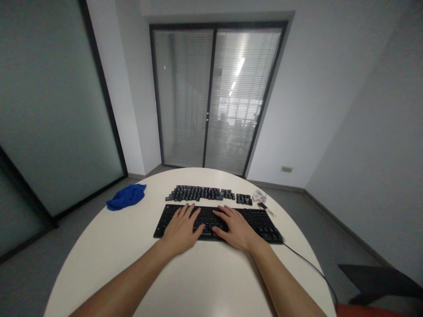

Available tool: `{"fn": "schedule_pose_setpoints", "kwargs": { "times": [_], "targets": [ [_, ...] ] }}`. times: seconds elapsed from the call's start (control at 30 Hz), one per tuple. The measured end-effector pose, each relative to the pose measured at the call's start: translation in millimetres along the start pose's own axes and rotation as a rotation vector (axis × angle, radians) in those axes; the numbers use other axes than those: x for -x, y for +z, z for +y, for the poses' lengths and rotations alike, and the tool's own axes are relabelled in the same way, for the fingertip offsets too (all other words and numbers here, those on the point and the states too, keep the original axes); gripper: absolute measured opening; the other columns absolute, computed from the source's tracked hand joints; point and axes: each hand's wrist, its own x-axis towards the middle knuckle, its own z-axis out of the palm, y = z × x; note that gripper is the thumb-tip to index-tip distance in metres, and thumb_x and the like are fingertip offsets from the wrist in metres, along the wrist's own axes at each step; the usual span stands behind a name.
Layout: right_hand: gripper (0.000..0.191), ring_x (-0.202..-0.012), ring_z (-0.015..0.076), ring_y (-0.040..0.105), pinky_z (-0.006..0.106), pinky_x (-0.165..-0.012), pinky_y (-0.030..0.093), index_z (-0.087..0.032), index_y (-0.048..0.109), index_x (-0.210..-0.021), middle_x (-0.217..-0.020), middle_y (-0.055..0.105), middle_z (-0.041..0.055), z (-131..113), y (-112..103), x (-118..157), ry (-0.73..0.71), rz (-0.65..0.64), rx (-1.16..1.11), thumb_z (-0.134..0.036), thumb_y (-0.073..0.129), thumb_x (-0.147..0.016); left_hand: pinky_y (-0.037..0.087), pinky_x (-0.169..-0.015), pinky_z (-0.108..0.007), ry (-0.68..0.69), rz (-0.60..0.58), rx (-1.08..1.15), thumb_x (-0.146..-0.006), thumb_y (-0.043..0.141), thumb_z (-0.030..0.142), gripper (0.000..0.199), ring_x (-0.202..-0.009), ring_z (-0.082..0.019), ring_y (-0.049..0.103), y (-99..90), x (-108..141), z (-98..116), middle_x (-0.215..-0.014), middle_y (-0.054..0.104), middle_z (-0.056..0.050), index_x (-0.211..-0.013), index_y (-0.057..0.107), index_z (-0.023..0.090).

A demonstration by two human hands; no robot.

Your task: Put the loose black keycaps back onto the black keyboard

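Observation:
A black computer keyboard (209,223) lies on the table in front of me, most of its keycaps off so that the bare key sockets show. My left hand (183,226) rests on its left half, fingers spread and holding nothing. Over the middle and right part lies my right hand (234,226), likewise spread and empty. Just behind the keyboard, loose black keycaps (198,193) are laid out in rows, with smaller groups of keycaps (243,199) to the right. My palms hide part of the keyboard.
A blue cloth (127,197) lies crumpled at the table's left edge. On the right are a crumpled white tissue (259,196) and a small dark-ended tool (262,206). The keyboard's cable (307,262) runs over the right edge of the round white table (205,281). A chair (380,281) stands at lower right.

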Motion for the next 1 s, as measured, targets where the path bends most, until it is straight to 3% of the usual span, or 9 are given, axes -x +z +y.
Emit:
{"fn": "schedule_pose_setpoints", "kwargs": {
  "times": [0.2, 0.47, 0.8, 1.0],
  "targets": [
    [0.064, -0.145, 0.0324, 0.034, 0.051, -0.120, 0.024, -0.024, 0.052, -0.145, -0.156, 0.042, 0.0097, -1.0, -1.5, 0.0, -0.006, 0.000, 0.003, -0.058, 0.055, -0.091, 0.037, -0.114, -0.044, -0.024, 0.032, 0.063, -0.094, 0.052, 0.046, 0.051, -0.133, -0.030, 0.050, -7.7, -5.2, -5.3, -0.143, 0.057, -0.011, -0.136, 0.057, 0.018],
    [0.064, -0.146, 0.0326, 0.032, 0.051, -0.120, 0.023, -0.023, 0.051, -0.145, -0.156, 0.042, 0.0107, 2.4, 0.1, -2.4, -0.018, -0.008, 0.006, -0.059, 0.054, -0.091, 0.047, -0.103, -0.037, -0.146, 0.106, 0.083, -0.095, 0.053, 0.028, 0.033, -0.117, -0.025, 0.061, -14.0, -23.9, -17.1, -0.127, 0.068, -0.008, -0.125, 0.063, 0.019],
    [0.063, -0.144, 0.0323, 0.034, 0.053, -0.119, 0.025, -0.024, 0.052, -0.144, -0.154, 0.043, 0.0115, 1.6, -1.3, -1.9, -0.034, -0.004, -0.008, -0.058, 0.055, -0.091, 0.046, -0.097, -0.037, 0.032, -0.019, -0.088, -0.086, 0.063, 0.013, 0.024, -0.111, -0.028, 0.060, -10.3, -87.3, -33.0, -0.110, 0.070, -0.009, -0.106, 0.072, 0.022],
    [0.063, -0.145, 0.0334, 0.033, 0.054, -0.119, 0.024, -0.025, 0.051, -0.144, -0.155, 0.043, 0.0115, 1.4, -0.2, -1.8, -0.015, -0.010, -0.021, -0.058, 0.057, -0.090, 0.047, -0.093, -0.038, 0.077, -0.068, -0.131, -0.084, 0.062, 0.007, 0.024, -0.109, -0.029, 0.061, -5.6, -103.0, -34.0, -0.105, 0.071, -0.011, -0.099, 0.074, 0.021]
  ]
}}
